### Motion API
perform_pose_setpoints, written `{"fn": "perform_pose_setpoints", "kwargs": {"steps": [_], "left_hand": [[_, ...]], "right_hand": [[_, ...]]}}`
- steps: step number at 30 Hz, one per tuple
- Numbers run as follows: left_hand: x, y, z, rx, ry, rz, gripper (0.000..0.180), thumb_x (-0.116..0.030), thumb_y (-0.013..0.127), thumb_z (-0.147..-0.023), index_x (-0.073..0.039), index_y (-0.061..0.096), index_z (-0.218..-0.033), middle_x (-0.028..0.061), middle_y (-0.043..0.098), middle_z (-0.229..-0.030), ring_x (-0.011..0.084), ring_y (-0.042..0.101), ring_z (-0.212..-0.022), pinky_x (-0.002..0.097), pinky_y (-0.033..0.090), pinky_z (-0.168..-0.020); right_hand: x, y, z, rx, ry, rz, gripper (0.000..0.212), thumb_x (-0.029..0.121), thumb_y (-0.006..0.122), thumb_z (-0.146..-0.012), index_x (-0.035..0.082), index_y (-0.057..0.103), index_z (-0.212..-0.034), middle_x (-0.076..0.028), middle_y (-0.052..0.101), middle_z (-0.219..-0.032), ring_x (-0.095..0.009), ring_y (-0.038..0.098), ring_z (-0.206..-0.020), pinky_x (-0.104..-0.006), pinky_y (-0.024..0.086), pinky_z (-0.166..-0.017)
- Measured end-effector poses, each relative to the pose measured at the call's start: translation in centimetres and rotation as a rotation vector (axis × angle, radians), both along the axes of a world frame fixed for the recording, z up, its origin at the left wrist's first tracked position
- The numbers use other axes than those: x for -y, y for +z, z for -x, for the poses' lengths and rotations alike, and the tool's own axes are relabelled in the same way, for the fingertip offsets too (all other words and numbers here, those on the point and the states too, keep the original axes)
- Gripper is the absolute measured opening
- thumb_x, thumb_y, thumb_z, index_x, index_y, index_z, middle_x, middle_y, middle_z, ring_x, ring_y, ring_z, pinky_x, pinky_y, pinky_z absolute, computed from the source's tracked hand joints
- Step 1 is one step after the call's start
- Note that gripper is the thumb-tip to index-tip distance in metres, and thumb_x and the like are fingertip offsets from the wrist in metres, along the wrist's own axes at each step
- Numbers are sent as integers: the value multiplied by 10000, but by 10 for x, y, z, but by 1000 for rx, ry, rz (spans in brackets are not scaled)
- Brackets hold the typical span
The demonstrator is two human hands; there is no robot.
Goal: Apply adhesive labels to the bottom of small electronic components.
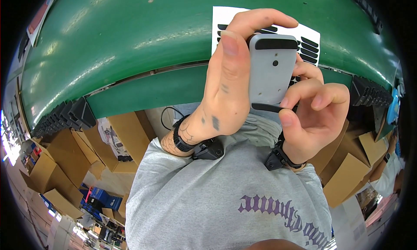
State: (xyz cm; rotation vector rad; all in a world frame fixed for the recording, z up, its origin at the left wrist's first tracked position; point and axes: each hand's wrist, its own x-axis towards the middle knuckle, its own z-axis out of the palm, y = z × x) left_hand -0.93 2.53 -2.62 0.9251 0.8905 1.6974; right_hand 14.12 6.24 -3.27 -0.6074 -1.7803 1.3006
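Note:
My left hand [226,85] is closed around a flat grey plastic housing [270,76] with rounded corners, tilted up above the bench edge. One black strip [276,44] lies across the housing's far end, and a small dark hole and tiny marks show on its face. Between thumb and forefinger, my right hand [323,115] pinches a loose curved black strip [266,107] at its right end. That strip is at the housing's near end; whether it touches there I cannot tell. Behind my hands, a white sheet [220,16] with rows of black strips is partly hidden.
The green bench [152,28] spans the far side. Black plastic blocks line its edge at left [69,115] and right [369,91]. Open cardboard boxes [61,156] stand below on both sides, with blue containers [102,198] at lower left. Another person's arm [382,163] shows at far right.

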Motion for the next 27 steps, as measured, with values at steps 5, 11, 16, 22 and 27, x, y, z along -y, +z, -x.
{"fn": "perform_pose_setpoints", "kwargs": {"steps": [5, 11, 16, 22, 27], "left_hand": [[-8, -24, 2, -11, -13, -72, 726, -613, 144, -950, -23, 463, -1228, 94, 586, -912, 152, 600, -841, 291, 493, -756], [-7, -15, 5, -139, -16, 53, 732, -620, 142, -947, -24, 464, -1223, 107, 593, -906, 162, 600, -838, 294, 491, -753], [-7, -13, 6, -144, -21, 57, 737, -626, 142, -944, -24, 463, -1223, 111, 590, -915, 165, 598, -852, 294, 490, -762], [-7, -14, 5, -137, -16, 48, 726, -613, 148, -950, -16, 457, -1226, 124, 579, -963, 177, 599, -889, 303, 492, -782], [-7, -15, 3, -128, -7, 27, 710, -592, 157, -961, -6, 460, -1223, 128, 557, -1015, 185, 604, -908, 310, 496, -793]], "right_hand": [[0, 2, 1, 3, 5, 2, 404, 44, 720, -737, 120, 410, -985, -83, 611, -729, -304, 519, -1064, -539, 245, -1073], [-1, 2, 0, 29, 0, -23, 403, 44, 721, -730, 123, 414, -978, -77, 610, -718, -305, 535, -1038, -545, 249, -1071], [-1, 2, 0, 33, -13, -31, 402, 45, 723, -724, 124, 416, -972, -74, 611, -708, -303, 539, -1029, -549, 256, -1067], [0, 5, 1, 69, -32, -54, 403, 35, 715, -712, 124, 416, -968, -71, 613, -703, -298, 545, -1021, -555, 267, -1064], [1, 7, 1, 92, -46, -83, 402, 24, 705, -704, 122, 416, -965, -70, 615, -703, -294, 550, -1017, -560, 267, -1065]]}}
